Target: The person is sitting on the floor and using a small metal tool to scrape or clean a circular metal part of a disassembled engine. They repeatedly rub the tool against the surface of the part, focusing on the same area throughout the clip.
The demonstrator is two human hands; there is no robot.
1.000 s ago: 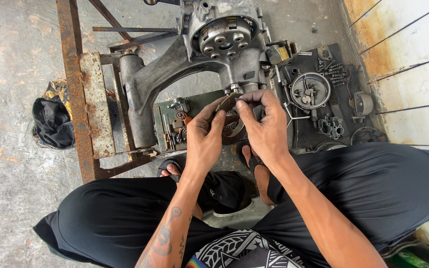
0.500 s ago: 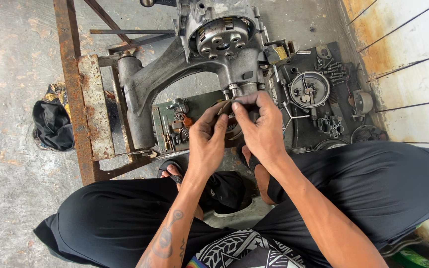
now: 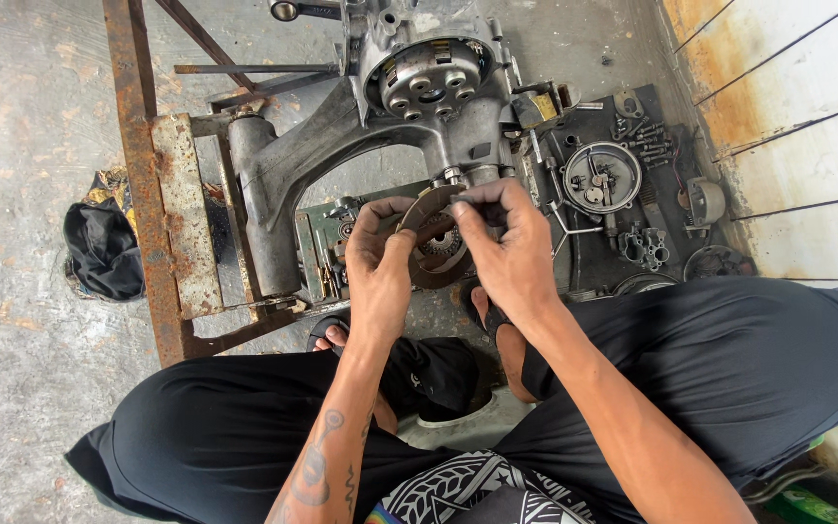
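black trousers | patterned black-white shirt | tattooed left forearm

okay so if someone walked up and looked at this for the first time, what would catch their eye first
First the two hands at centre: the left hand and right hand together hold a round brown ring-shaped plate. Right behind them a big grey metal engine casing rests on a rusty steel frame. At the right, a dark tray holds small engine parts.
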